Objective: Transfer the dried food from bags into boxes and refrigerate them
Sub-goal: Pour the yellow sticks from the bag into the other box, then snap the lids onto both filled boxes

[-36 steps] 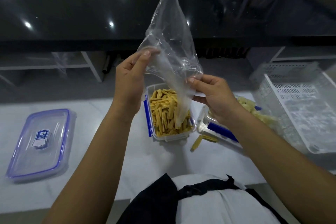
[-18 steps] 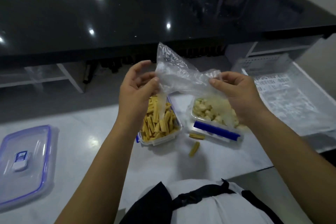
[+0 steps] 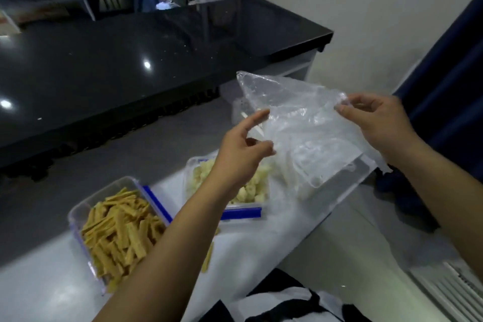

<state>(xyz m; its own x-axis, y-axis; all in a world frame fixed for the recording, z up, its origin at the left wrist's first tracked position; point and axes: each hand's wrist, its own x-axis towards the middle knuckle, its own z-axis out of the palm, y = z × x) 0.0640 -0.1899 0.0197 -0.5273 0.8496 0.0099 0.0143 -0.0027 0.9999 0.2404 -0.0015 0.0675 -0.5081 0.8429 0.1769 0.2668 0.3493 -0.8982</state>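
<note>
An empty clear plastic bag [image 3: 300,117] is stretched in the air between both hands. My left hand [image 3: 240,154] pinches its lower left part with thumb and fingers, the index finger pointing out. My right hand [image 3: 376,123] pinches the bag's right edge. Below on the white counter [image 3: 274,251] stands a clear box with blue clips [image 3: 78,214], full of yellow dried sticks [image 3: 122,227]. A second clear box [image 3: 189,165] of pale dried chunks [image 3: 251,191] sits partly behind my left wrist.
Loose yellow sticks [image 3: 207,259] lie on the counter by my left forearm. A clear lid or basket [image 3: 326,165] shows through the bag at the counter's right end. A black glossy countertop [image 3: 130,55] runs behind. A white slatted basket [image 3: 454,293] is at lower right.
The view swung to the right. Both hands carried the bag away from above the stick box to the right and spread it out flatter. The lid at the left is out of view.
</note>
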